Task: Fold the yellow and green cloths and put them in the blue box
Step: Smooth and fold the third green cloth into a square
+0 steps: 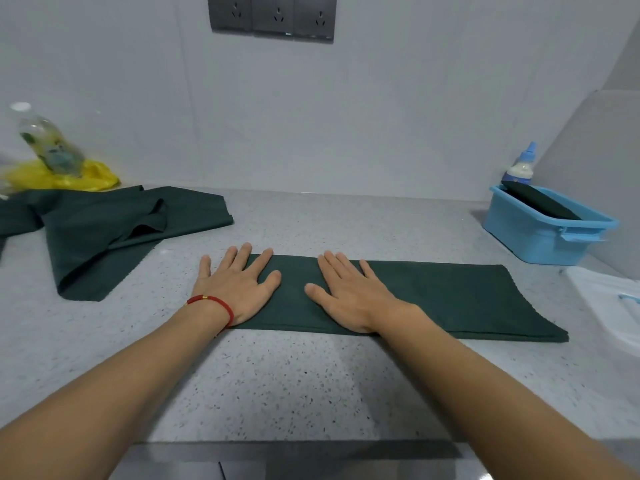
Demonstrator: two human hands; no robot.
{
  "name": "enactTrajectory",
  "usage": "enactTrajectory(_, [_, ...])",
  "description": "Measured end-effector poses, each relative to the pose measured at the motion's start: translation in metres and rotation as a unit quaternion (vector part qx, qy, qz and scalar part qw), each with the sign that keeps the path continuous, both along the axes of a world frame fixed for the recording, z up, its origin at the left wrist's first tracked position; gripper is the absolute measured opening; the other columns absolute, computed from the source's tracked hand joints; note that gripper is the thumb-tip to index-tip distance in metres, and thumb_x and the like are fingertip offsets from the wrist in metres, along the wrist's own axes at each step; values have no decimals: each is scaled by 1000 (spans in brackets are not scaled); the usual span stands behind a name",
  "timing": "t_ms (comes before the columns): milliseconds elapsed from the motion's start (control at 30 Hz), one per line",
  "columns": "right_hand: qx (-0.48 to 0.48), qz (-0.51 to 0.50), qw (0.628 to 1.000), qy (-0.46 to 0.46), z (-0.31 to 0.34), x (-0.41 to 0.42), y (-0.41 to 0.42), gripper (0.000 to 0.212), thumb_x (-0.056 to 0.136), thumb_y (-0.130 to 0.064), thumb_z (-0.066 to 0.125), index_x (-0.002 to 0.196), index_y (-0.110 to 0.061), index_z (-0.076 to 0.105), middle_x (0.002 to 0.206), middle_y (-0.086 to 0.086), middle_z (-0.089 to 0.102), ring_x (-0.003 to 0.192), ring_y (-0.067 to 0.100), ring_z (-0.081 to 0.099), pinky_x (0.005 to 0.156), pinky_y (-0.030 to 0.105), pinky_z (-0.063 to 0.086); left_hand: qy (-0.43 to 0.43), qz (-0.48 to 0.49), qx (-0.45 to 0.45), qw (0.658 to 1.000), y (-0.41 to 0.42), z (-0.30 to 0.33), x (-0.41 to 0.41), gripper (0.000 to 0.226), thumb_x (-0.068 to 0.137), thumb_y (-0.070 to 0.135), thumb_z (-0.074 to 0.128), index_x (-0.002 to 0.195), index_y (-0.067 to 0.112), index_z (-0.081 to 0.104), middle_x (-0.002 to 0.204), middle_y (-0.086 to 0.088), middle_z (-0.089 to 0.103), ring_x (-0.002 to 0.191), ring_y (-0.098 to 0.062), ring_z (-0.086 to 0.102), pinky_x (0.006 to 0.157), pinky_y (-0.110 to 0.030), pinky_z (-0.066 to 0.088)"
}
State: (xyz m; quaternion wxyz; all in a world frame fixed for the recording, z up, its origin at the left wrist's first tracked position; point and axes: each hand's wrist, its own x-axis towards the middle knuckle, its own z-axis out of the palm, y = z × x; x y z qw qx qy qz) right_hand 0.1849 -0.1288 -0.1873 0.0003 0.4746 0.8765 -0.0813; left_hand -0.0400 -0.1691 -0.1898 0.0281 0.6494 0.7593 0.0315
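A dark green cloth, folded into a long strip, lies flat on the speckled counter. My left hand presses on its left end with straight, spread fingers. My right hand lies flat on the strip just right of it. Another green cloth lies loose and crumpled at the back left. A yellow cloth sits bunched against the wall behind it. The blue box stands at the back right with a folded dark cloth in it.
A clear plastic bottle leans over the yellow cloth at far left. A blue-capped bottle stands behind the box. A white plastic object lies at the right edge. Wall sockets are above. The counter's front edge is near me.
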Motion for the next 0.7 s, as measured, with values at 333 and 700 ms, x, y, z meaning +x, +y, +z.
enactTrajectory(333, [-164, 79, 983, -26, 39, 30, 12, 129, 72, -93, 48, 160, -27, -19, 165, -16, -25, 146, -2, -28, 125, 39, -16, -18, 3, -10, 1000, -1, 0, 1, 69, 95, 71, 5, 158, 46, -5, 170, 2, -11, 156, -19, -11, 123, -55, -8])
enactTrajectory(700, [-180, 97, 974, -93, 46, 32, 2, 142, 62, -92, 62, 156, -34, -27, 161, -21, -32, 136, -7, -34, 123, 39, -19, -83, -5, 30, 996, 2, 38, -27, 39, 91, 55, 59, 121, 31, 55, 131, 2, 52, 125, -20, 45, 104, -43, 35])
